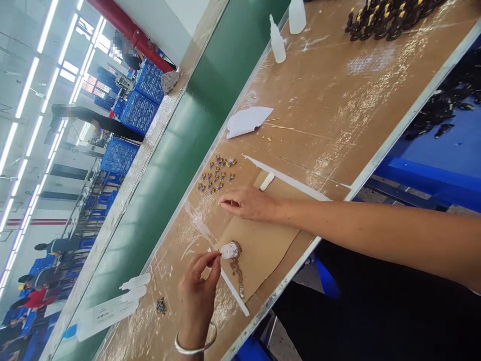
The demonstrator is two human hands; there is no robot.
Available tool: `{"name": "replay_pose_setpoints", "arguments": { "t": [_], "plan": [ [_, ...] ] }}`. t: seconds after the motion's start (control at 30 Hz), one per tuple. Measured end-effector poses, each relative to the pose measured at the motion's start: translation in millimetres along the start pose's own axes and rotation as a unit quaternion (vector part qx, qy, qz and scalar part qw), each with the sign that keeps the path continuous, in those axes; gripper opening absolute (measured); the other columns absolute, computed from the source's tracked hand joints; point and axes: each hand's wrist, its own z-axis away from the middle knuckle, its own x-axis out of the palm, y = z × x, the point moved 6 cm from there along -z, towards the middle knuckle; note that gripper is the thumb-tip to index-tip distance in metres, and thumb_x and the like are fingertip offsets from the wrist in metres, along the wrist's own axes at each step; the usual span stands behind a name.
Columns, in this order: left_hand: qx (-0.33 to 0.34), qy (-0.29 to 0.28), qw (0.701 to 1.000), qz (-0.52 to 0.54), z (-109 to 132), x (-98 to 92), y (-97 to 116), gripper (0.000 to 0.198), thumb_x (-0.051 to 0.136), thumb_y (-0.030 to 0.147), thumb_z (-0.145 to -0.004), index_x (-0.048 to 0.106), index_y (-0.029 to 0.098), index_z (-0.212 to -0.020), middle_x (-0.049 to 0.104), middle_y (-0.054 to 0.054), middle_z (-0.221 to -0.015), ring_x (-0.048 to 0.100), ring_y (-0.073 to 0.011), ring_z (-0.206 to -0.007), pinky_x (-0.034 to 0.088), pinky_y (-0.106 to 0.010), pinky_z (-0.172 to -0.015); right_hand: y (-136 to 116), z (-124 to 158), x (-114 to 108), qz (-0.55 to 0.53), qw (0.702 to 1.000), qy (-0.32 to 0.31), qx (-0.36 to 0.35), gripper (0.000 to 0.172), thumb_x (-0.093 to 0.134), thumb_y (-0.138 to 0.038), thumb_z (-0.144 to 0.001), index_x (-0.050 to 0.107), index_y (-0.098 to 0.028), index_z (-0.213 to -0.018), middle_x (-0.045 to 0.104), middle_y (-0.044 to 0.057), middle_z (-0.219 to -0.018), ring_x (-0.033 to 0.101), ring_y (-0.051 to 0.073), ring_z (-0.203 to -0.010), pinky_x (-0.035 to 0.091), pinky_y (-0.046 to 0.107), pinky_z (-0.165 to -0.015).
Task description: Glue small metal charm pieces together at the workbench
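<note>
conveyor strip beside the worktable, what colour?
Green: the conveyor strip runs along the worktable, seen in the head view.

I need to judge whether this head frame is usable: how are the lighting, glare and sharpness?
Head view: strongly tilted, evenly lit by ceiling strip lights; white glare streaks on the brown table; left hand, right hand and the small blue parts are sharp; distant people are blurred.
</note>
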Motion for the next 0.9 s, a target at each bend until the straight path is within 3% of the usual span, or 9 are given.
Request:
{"name": "replay_pose_setpoints", "arguments": {
  "t": [0.47,0.67,0.77,0.9],
  "plan": [
    [0.022,-0.015,1.0,-0.014,-3.1,5.3,0.7,0.027,0.054,0.045,-0.074,0.069,0.023,-0.076,0.066,-0.004,-0.079,0.06,-0.0167,-0.07,0.046,-0.025,-0.061,0.5,-0.8,0.5,0.005,1.0,0.0,-0.004,0.018,0.044,-0.017,-0.087,0.061,-0.015,-0.081,0.063,0.003,-0.081,0.052,0.011,-0.077,0.033,0.022,-0.069],
    [-0.013,0.023,1.0,-0.01,6.7,-14.9,-1.8,0.028,0.057,0.049,-0.07,0.07,0.025,-0.074,0.067,-0.003,-0.079,0.061,-0.0166,-0.067,0.046,-0.024,-0.054,-0.9,0.5,-2.1,0.004,1.0,0.017,-0.008,0.017,0.045,-0.017,-0.086,0.061,-0.015,-0.08,0.06,0.001,-0.075,0.049,0.009,-0.068,0.034,0.021,-0.067],
    [-0.076,0.086,0.993,0.003,29.2,-31.3,-25.2,0.029,0.061,0.052,-0.066,0.07,0.026,-0.072,0.07,-0.002,-0.079,0.064,-0.02,-0.074,0.05,-0.027,-0.064,-1.2,1.7,-2.7,0.0,1.0,0.026,-0.01,0.018,0.045,-0.017,-0.085,0.061,-0.014,-0.079,0.059,0.001,-0.072,0.047,0.009,-0.066,0.034,0.021,-0.065],
    [-0.258,0.139,0.956,0.024,77.8,-28.4,-83.0,0.034,0.065,0.052,-0.063,0.071,0.025,-0.083,0.072,-0.003,-0.088,0.064,-0.0257,-0.091,0.048,-0.038,-0.083,-2.2,3.8,-1.1,-0.009,0.999,0.029,-0.02,0.019,0.043,-0.017,-0.085,0.061,-0.015,-0.077,0.059,0.001,-0.074,0.048,0.009,-0.066,0.034,0.021,-0.065]
  ]
}}
